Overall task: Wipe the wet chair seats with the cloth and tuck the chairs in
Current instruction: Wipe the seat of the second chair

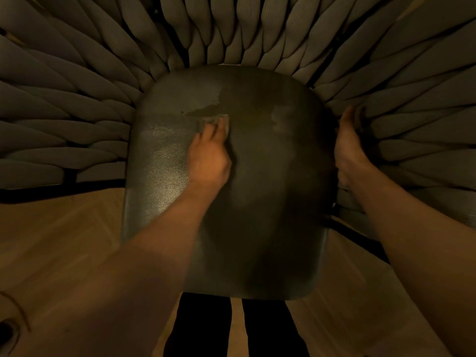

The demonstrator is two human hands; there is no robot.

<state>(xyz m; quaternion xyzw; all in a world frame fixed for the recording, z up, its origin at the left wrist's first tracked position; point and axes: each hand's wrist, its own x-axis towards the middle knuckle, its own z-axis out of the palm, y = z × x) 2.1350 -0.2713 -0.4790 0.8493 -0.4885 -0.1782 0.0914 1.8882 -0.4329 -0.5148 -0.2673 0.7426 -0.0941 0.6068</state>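
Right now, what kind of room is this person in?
Probably a dining area at home or in a restaurant, though no table shows. The clues: a dark chair seat with wet patches, its woven rope backrest, and a wooden parquet floor.

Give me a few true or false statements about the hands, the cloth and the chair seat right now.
1. The left hand presses the cloth on the seat. True.
2. The right hand holds the cloth. False: it grips the chair's woven side.
3. A wet patch lies just beyond the cloth. True.
4. The seat is light wood. False: it is dark; the floor is wood.
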